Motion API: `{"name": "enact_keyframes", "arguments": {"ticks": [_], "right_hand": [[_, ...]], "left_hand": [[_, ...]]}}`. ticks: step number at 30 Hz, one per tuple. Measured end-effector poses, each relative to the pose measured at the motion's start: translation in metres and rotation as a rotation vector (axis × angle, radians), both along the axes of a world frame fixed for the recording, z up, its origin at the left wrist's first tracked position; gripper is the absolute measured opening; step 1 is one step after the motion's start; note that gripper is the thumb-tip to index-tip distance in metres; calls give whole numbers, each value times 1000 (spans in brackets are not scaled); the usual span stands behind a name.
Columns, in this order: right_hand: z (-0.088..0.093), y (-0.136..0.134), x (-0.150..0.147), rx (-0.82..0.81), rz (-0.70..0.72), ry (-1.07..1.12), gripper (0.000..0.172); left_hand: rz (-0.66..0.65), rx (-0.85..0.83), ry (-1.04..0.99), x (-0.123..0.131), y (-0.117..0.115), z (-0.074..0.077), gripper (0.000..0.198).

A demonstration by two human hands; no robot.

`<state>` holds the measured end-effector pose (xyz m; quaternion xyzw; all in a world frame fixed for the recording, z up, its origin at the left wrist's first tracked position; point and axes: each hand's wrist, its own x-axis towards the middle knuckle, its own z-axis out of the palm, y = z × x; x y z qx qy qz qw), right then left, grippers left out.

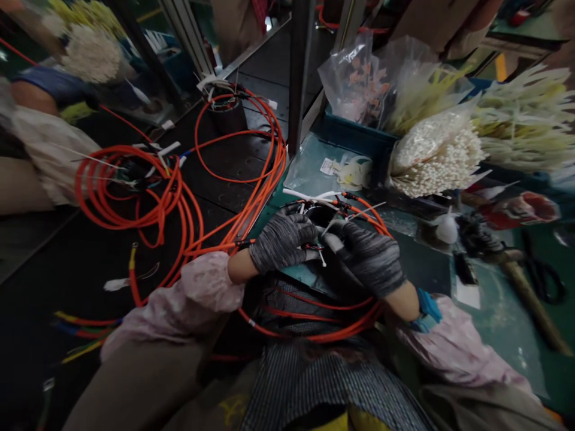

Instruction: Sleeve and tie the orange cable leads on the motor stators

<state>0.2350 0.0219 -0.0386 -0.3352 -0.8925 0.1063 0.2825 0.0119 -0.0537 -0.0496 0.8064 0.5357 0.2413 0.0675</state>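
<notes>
Both hands wear grey knitted gloves and meet over a dark round part [320, 214] in front of my lap. Wires and white strips ring its rim. My left hand [284, 240] curls its fingers round the wires [309, 246] at the near left side. With thumb and fingers closed, my right hand [371, 256] pinches a thin white cable tie [331, 225] at the rim. Another white tie end [323, 258] hangs below the fingers. Orange cable [368, 212] runs from the part and loops across my lap. The fingertips partly hide the wires.
Coiled orange cables [130, 188] and another dark round part [228, 114] lie on the dark surface at left. At right are blue bins, bundled white ties [438, 155], a hammer [534, 299] and scissors [541, 272]. A metal post [300, 78] stands ahead; a co-worker's sleeve [49, 149] shows at left.
</notes>
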Motion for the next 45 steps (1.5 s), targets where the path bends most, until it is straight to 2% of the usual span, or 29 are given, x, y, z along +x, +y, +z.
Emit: {"name": "enact_keyframes", "arguments": {"ticks": [2,4,6,9,11,14,19,30,36,45], "right_hand": [[6,0,-8,49,31,-103,32],[10,1,-16,11,54,-101,30],[12,5,-21,-130,82,17,28],[18,13,-20,-434,155,263,26],[21,17,-14,-604,236,311,26],[21,17,-6,-722,317,292,18],[9,15,-8,-595,209,344,11],[5,9,-10,-562,199,396,8],[3,7,-7,-463,225,379,9],[-2,8,-5,-446,238,400,11]], "left_hand": [[6,-9,-21,0,0,-2,26],[1,-16,-33,0,0,-2,23],[-12,-18,-33,0,0,-2,22],[-11,-24,-9,0,0,0,21],[-6,-28,7,0,0,1,23],[-9,-22,22,0,0,1,27],[-12,-12,17,-1,1,-1,25],[-9,-36,31,-1,1,2,24],[-31,59,9,-2,1,-2,28],[-23,7,-7,-2,-1,-1,23]]}}
